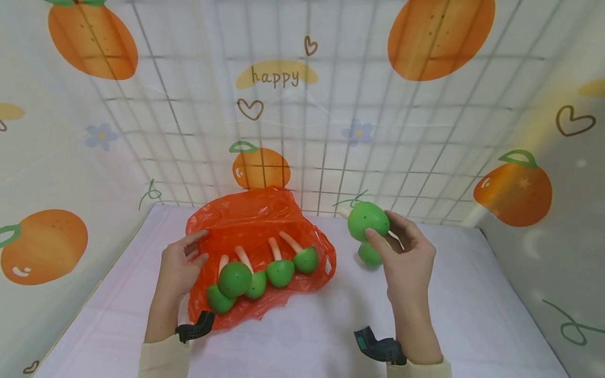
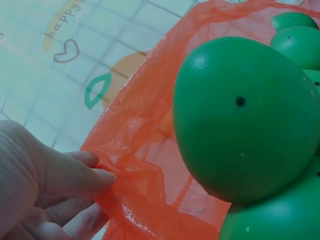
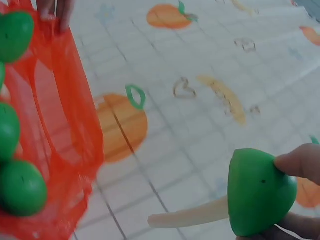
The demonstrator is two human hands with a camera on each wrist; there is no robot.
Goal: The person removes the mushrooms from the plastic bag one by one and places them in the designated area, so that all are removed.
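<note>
Pinching the red plastic bag [image 1: 250, 210] in the nearly closed left hand [image 1: 179, 262], likely to steady it, and holding a green-capped toy mushroom [image 1: 368, 221] by the cap [image 3: 262, 192] in the half-curled right hand [image 1: 407, 248], leaving its stem [image 3: 192, 213] free.

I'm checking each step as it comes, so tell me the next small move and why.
Probably move the right hand leftward, bringing its green-capped mushroom over the red bag. Five similar mushrooms already lie on that plastic, the left hand pinches its edge, and the held one is outside it, to the right.
</note>
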